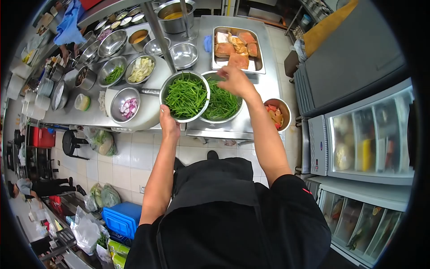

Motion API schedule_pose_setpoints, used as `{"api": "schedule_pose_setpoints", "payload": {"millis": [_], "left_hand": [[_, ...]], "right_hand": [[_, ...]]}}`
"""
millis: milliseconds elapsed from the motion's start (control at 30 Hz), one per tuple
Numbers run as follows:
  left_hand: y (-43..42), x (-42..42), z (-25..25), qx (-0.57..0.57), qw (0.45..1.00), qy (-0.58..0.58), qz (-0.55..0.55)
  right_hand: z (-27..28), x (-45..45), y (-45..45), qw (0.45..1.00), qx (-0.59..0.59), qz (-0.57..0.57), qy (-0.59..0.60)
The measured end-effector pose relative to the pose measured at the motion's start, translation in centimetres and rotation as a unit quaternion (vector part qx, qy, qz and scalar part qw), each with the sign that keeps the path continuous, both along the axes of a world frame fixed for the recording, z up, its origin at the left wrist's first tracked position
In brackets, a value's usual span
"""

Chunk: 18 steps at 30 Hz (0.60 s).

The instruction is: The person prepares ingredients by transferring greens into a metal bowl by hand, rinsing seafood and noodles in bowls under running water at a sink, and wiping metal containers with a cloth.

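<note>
Right of the onion bowl (117, 101), grips the green-bean bowl (207, 107) by its rim, left hand (169, 123) clenched, near an obstructing post (160, 38); overlaps the second bowl (221, 121); bends right-hand (235, 81) fingers there, grasp impossible to tell, near the meat tray (258, 64).

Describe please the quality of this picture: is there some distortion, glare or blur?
Head view: strong fisheye bending, with black corners; bright glare on the steel table below the tray; right hand slightly soft, perhaps from motion; cut greens fairly sharp.
</note>
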<state>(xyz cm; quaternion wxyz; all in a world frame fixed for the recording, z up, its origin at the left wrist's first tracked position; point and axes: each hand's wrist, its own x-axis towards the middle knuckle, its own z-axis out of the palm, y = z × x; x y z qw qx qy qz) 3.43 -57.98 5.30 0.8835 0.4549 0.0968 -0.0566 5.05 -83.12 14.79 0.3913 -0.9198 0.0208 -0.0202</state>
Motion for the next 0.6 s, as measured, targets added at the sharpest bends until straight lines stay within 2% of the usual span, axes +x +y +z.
{"api": "schedule_pose_setpoints", "payload": {"millis": [33, 100, 167, 200, 300, 433, 467, 600], "left_hand": [[0.4, -0.1, -0.1, 0.001, 1.0, 0.002, 0.005], [0.8, 0.0, -0.2, 0.005, 1.0, -0.007, -0.008], [0.8, 0.3, -0.4, 0.014, 0.999, -0.03, -0.005], [0.7, 0.4, -0.4, 0.025, 0.998, -0.052, 0.0], [0.5, 0.1, 0.8, 0.047, 0.998, -0.047, 0.019], [0.9, 0.2, 1.5, 0.089, 0.995, -0.03, 0.014], [1.0, 0.3, 1.5, 0.095, 0.994, -0.037, 0.027], [1.0, -0.4, 2.9, 0.132, 0.99, -0.013, 0.043]], "right_hand": [[-2.8, 0.2, -0.1, 1.0, 0.001, 0.005, 0.002], [-7.8, 0.7, -0.5, 0.981, -0.151, 0.016, 0.124], [-10.0, -2.0, 3.0, 0.952, -0.287, -0.074, 0.079], [-12.4, -1.8, 3.4, 0.935, -0.331, -0.064, 0.111], [-14.8, -0.8, 2.6, 0.959, -0.273, -0.041, 0.061], [-13.1, -0.6, 1.2, 0.976, -0.212, -0.051, 0.005], [-11.5, -0.4, 1.2, 0.977, -0.2, -0.067, 0.037], [-8.3, 0.2, 0.0, 0.988, -0.142, -0.06, 0.028]]}}
